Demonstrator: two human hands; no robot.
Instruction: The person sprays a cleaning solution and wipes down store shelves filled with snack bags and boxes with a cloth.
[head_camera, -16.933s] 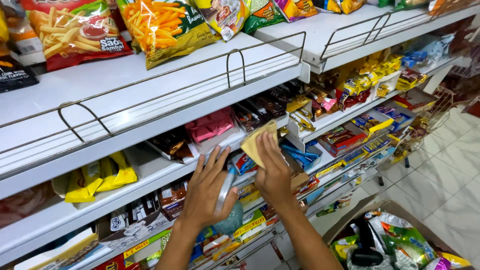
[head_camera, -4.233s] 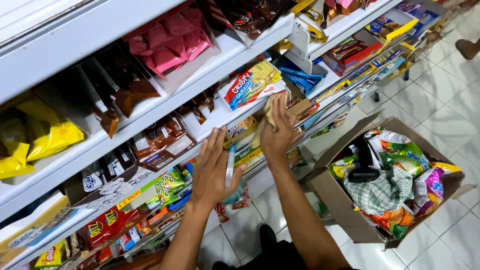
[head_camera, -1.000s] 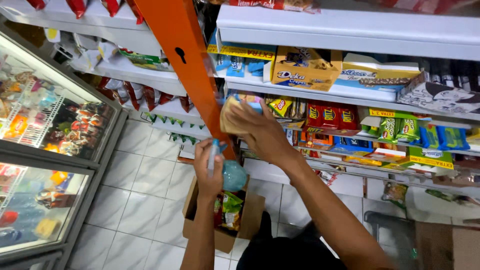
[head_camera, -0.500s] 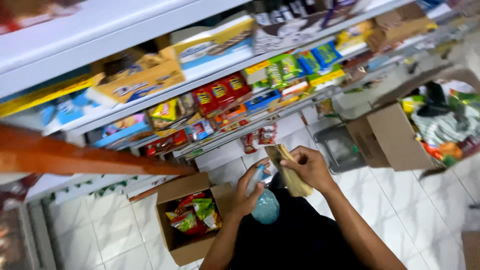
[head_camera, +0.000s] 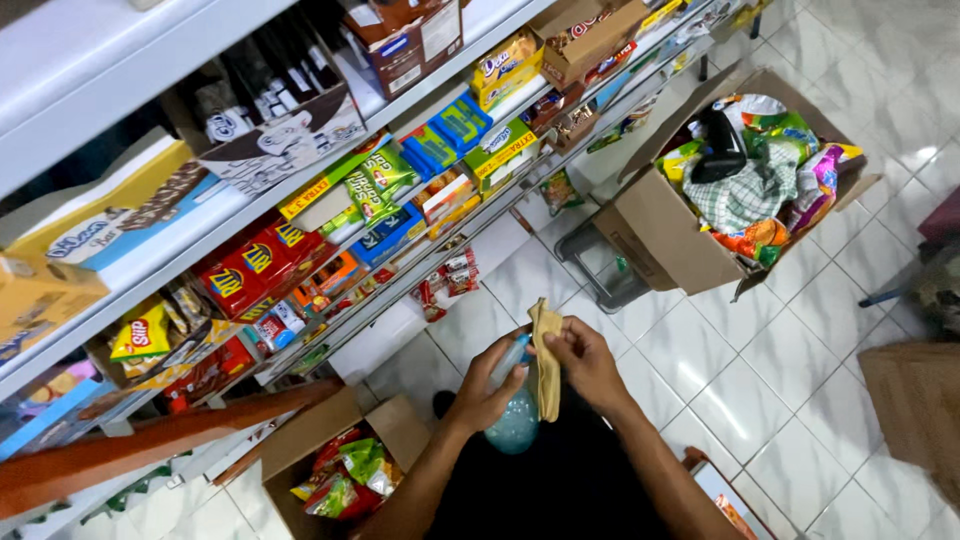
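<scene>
The yellow cloth (head_camera: 546, 360) hangs folded into a narrow strip, its long axis running near upright in the view, top end pointing toward the shelves and lower end dangling toward the person's dark clothing. It sits between the two hands — the right hand (head_camera: 588, 362) pinches its upper part, fingers curled narrow around the fabric from the right side. Just left of it, touching or nearly so, the left hand (head_camera: 487, 385) is wrapped around the neck of a spray bottle (head_camera: 514, 412), whose pale blue rounded body hangs below the fist while its top points up toward the cloth's upper end.

Beyond the hands lies the white tiled floor (head_camera: 720, 360). Lower left stands an open cardboard box (head_camera: 340, 470) of bright snack packets — a second, larger carton (head_camera: 670, 230) with packets and a checked cloth stands upper right. Farthest off, the store shelves (head_camera: 330, 190) carry rows of coloured biscuit and snack boxes.
</scene>
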